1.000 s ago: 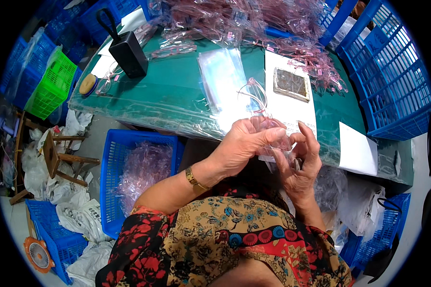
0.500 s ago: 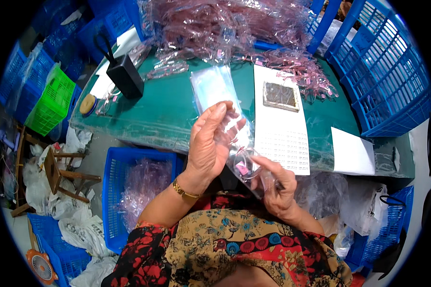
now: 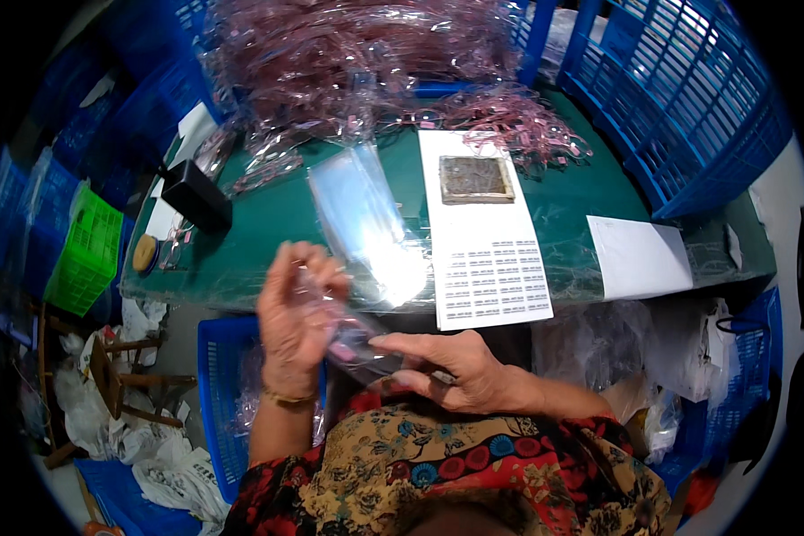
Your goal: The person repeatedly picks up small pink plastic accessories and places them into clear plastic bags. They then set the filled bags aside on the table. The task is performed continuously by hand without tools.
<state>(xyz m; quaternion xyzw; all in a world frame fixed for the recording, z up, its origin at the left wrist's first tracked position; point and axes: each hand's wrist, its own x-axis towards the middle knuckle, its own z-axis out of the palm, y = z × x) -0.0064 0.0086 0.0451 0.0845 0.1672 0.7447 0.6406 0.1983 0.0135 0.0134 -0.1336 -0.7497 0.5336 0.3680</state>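
A clear plastic bag (image 3: 359, 344) hangs tilted between my hands in front of the table's near edge. Inside it is a thin item with a pink tag, which looks like a pair of glasses. My left hand (image 3: 297, 326) has its fingers curled around the bag's upper end. Lower down, my right hand (image 3: 460, 368) pinches the bag's other end between thumb and fingers. Just beyond my hands, a stack of flat clear bags (image 3: 353, 201) lies on the green table (image 3: 268, 241). Right of that stack is a white sheet of printed labels (image 3: 489, 234).
A dark rectangular pad (image 3: 475, 180) rests on the sheet. Loose pink glasses (image 3: 531, 134) lie behind it, beside a big heap of bagged pieces (image 3: 366, 54). A black box (image 3: 196, 196) stands left. Blue crates (image 3: 688, 107) flank the table; another crate (image 3: 219, 393) is below left.
Both hands have moved left and nearer my body with the bag. My right hand has turned more sideways across its lower end. The view has shifted, too.
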